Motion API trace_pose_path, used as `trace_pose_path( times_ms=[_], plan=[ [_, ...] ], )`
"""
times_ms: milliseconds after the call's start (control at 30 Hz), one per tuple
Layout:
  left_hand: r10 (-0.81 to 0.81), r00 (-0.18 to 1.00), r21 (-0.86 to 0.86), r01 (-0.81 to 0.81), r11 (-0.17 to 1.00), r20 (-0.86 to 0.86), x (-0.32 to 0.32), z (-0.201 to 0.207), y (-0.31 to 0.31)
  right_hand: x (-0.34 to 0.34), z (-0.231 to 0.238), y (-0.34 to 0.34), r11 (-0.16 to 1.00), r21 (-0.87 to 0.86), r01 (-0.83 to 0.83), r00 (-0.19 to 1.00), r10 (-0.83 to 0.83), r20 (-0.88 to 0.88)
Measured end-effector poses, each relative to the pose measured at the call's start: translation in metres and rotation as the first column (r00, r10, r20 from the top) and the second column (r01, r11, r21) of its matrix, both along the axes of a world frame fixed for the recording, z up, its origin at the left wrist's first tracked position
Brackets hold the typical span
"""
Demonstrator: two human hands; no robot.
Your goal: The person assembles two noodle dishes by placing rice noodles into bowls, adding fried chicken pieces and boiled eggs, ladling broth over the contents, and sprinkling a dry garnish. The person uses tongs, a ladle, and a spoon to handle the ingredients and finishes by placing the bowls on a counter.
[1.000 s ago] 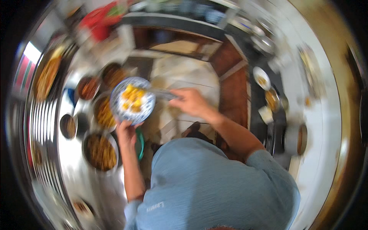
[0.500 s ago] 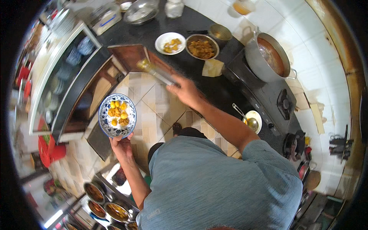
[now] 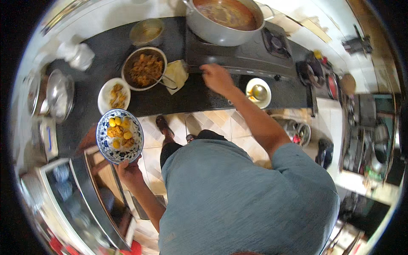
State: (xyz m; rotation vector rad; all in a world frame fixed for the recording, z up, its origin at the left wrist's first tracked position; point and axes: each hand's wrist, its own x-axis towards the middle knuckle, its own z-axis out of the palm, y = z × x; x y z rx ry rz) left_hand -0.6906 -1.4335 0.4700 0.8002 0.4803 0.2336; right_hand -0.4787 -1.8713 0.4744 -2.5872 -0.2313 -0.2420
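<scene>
My left hand (image 3: 128,170) grips the near rim of a blue-and-white patterned bowl (image 3: 99,135), tilted toward the view. Several small yellow egg-like balls (image 3: 127,135) and brown shredded food lie in it over something white. Stretched out over the counter by the stove's front edge, my right hand (image 3: 217,80) holds nothing that I can see; its fingers are slightly blurred but look apart. Tongs (image 3: 170,80) rest in a steel bowl (image 3: 124,73) of brown food left of that hand. To its right, a metal ladle (image 3: 258,91) lies in a white bowl (image 3: 265,102).
A large pot (image 3: 221,37) of reddish-brown soup stands on the stove (image 3: 272,55). On the dark counter (image 3: 204,95) are a white plate (image 3: 103,100) with yellow food, a folded cloth (image 3: 176,76) and a pan (image 3: 146,32). A glass-fronted cabinet (image 3: 76,199) stands at lower left.
My view has turned toward the stove. The tongs have left my right hand and now rest in the steel bowl. That hand has moved toward the stove's front; my left still carries the patterned bowl.
</scene>
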Motion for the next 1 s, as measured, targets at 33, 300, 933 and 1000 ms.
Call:
trace_pose_path(
  times_ms=[33, 300, 933, 1000],
  plan=[
    [-0.063, 0.998, 0.004, 0.063, 0.998, -0.003, 0.023, 0.0, 0.007, -0.019, 0.015, -0.03, 0.996, -0.038, 0.085, 0.995, -0.083, 0.059],
    [-0.476, 0.879, 0.07, 0.474, 0.878, 0.023, 0.235, 0.035, 0.023, -0.11, -0.005, -0.061, 0.857, -0.315, 0.407, 0.733, -0.513, -0.447],
    [-0.731, 0.611, -0.006, 0.768, 0.64, 0.304, 0.359, 0.133, -0.152, -0.14, 0.238, -0.159, 0.266, 0.841, 0.471, 0.55, -0.834, -0.044],
    [-0.767, 0.568, 0.018, 0.8, 0.6, 0.298, 0.363, 0.133, -0.155, -0.104, 0.27, -0.156, 0.297, 0.866, 0.401, 0.534, -0.844, 0.042]
  ],
)
